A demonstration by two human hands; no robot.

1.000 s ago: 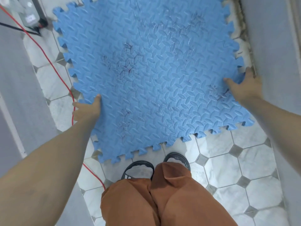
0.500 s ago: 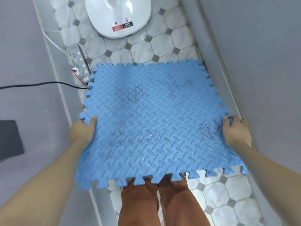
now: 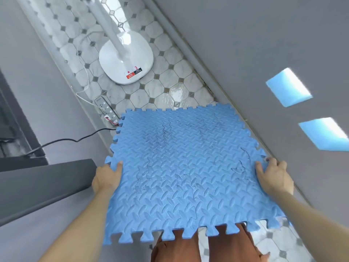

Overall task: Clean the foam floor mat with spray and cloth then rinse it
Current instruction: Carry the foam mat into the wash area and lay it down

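Lifted off the tiled floor (image 3: 151,95) over the last second, the scuffed blue foam mat (image 3: 185,167) now hangs level at thigh height, left hand (image 3: 106,178) and right hand (image 3: 273,176) fingers gripping opposite edges, apparently being carried off for cleaning.

Blue diamond-embossed foam mat (image 3: 185,167); grey-and-white octagon floor tiles (image 3: 151,91)

One head-worn wide-angle view looks steeply down, close over the mat (image 3: 185,167) toward the tiled floor (image 3: 160,87)
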